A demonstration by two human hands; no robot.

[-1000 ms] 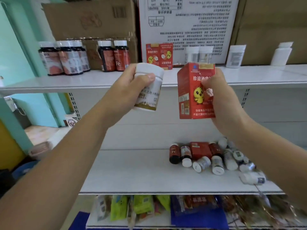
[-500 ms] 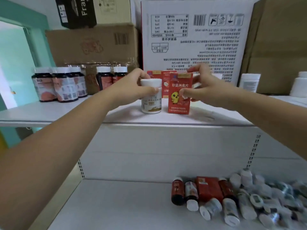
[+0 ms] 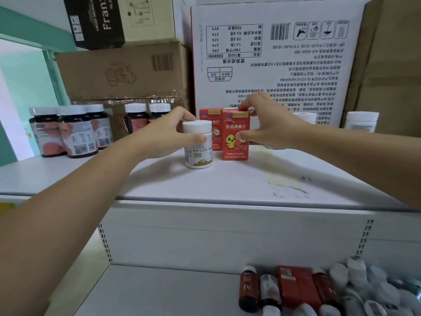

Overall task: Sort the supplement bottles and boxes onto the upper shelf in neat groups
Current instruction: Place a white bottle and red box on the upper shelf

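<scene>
Gripping a white bottle (image 3: 198,147) with the left hand (image 3: 173,133), thumb and fingers curled round it just under the cap; standing it upright on the upper shelf (image 3: 227,185), near the middle; pinching a red box (image 3: 235,137) with the right hand (image 3: 271,124), thumb on the front with the little yellow chick, fingers over the top edge; upright on the same shelf, just to the right of the bottle; cannot tell if touching it or not; right in front of a second red box (image 3: 210,124) of the same kind, set a bit to the left; further left on that shelf, three big dark bottles (image 3: 68,131) close together, then two more dark bottles (image 3: 139,117) with white caps; off to the right, white tubs (image 3: 361,120) by the back; behind it all, a big white carton (image 3: 273,53) and a brown carton (image 3: 123,71); down on the lower shelf (image 3: 159,290), a messy pile (image 3: 307,290) of small bottles and red boxes lying on their sides.
</scene>
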